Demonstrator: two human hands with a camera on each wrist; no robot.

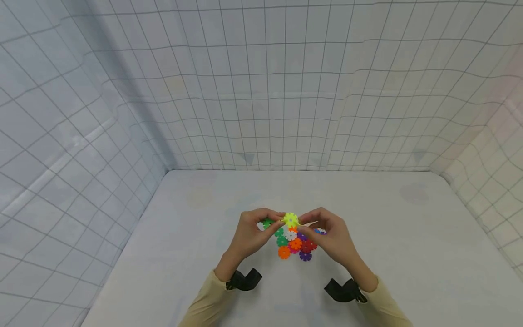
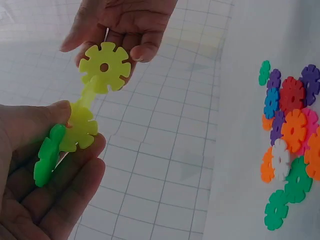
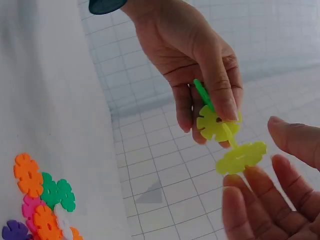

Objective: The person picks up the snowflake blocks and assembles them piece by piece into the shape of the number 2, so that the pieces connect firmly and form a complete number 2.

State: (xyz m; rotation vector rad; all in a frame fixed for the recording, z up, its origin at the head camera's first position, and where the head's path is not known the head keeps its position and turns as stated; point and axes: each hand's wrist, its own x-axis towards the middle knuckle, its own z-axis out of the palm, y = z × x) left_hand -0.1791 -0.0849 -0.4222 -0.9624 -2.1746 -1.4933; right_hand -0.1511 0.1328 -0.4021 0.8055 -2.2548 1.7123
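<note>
My left hand (image 1: 250,232) pinches a yellow notched plastic disc (image 2: 84,131) between thumb and fingers. A bright green disc (image 2: 47,159) is slotted to one side of it, partly covered by the thumb in the head view. On its other side, a yellow piece seen edge-on (image 2: 89,94) links it to another yellow disc (image 3: 242,157). The fingers of my right hand (image 1: 334,234) lie against that end disc from behind, fairly straight. Its thumb (image 3: 295,137) stands apart from the disc. The joined discs are held above the table.
Below the hands, a loose cluster of notched discs lies on the white table (image 1: 171,254), among them a red disc (image 2: 292,95), a white disc (image 2: 281,159), an orange disc (image 1: 283,252) and a purple disc (image 1: 305,256). A grid-patterned sheet (image 1: 286,91) rises behind and beside the table.
</note>
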